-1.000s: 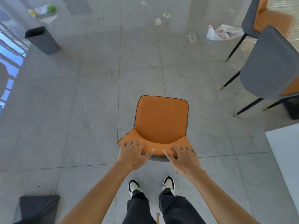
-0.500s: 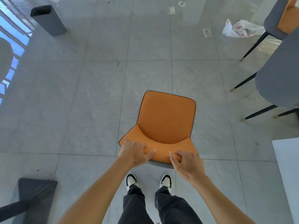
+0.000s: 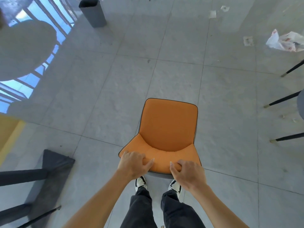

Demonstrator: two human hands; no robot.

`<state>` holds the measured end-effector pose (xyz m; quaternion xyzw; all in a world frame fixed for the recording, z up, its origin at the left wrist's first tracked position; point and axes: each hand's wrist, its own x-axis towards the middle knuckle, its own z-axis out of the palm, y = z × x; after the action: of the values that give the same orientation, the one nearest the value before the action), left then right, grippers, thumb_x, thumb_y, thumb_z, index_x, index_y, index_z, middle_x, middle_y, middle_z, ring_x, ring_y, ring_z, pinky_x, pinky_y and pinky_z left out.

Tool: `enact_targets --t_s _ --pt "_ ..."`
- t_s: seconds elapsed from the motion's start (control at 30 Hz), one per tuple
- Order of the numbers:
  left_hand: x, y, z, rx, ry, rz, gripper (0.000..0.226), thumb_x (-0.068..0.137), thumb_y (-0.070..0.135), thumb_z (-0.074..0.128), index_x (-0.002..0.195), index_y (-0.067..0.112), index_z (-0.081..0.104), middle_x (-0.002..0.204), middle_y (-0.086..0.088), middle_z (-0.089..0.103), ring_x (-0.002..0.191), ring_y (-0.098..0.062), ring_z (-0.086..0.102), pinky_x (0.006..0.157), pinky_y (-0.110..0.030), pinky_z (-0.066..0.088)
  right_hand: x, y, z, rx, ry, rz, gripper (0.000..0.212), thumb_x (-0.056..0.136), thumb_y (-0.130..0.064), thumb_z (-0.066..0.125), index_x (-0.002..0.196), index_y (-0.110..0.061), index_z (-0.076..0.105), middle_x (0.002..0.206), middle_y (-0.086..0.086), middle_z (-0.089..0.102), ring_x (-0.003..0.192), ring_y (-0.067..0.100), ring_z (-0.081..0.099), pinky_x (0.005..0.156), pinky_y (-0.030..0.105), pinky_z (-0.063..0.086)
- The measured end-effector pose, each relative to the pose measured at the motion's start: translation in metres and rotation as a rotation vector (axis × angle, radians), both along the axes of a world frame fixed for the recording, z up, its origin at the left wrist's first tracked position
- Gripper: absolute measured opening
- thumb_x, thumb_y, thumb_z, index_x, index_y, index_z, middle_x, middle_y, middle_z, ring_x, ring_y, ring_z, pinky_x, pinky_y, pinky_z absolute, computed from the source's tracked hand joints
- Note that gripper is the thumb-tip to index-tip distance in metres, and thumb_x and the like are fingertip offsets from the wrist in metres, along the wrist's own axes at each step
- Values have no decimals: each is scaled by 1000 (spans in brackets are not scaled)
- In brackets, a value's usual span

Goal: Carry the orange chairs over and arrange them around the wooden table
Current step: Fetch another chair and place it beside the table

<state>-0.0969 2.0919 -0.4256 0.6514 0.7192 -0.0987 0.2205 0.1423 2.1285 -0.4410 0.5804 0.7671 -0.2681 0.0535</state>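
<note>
**Both hands now grip the chair back**

Grey stone-look floor tiles, glossy enough to mirror a window, spread out under the orange chair, which sits just ahead of the person's shoes. A second ago the fingers lay flat along the padded top edge of the chair back; now they have curled over it. The left hand clamps the left end of that edge with the thumb pressed on the orange face, and the right hand pinches the right end the same way, denting the cushion. The view has also swung left around the chair: the grey bin beyond it now stands far nearer the middle, and a yellowish wooden slab, possibly the table, has come into view well to the chair's left. That suggests the grasp is done and the carry is beginning, with the turn heading toward the table.

The chair's seat and back are soft, matte orange upholstery with dark piping round a rounded-square outline, set in a grey shell. To its right, thin black legs with brass-coloured tips belong to other chairs. A crumpled white plastic bag lies farther off on that side, and a dark flat base with bars sits near the chair's left.
</note>
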Motion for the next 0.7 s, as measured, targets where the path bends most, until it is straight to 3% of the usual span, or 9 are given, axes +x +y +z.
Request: enact_targets --t_s 0.4,0.57,0.7 --pt "-97 -133 7 -78 57 247 62 88 73 17 76 29 59 70 10 57 67 -10 53 90 -39 37 -117 -82 0 -10 55 240 62 86 -70 31 52 -20 46 46 0 48 45 15 50 46 30 41" --pt "-146 -192 10 -81 46 318 62 88 73 17 79 29 60 74 10 57 72 -11 53 92 -39 35 -173 -128 -3 -13 103 317 60 87 -68 36 49 -22 38 41 -2 42 40 14 44 43 27 27" --pt "-194 -242 13 -62 49 359 63 88 73 16 83 29 61 80 9 60 80 -13 55 96 -40 33 -226 -173 0 3 121 353 60 87 -67 35 49 -21 43 41 -1 44 39 14 44 42 26 22"
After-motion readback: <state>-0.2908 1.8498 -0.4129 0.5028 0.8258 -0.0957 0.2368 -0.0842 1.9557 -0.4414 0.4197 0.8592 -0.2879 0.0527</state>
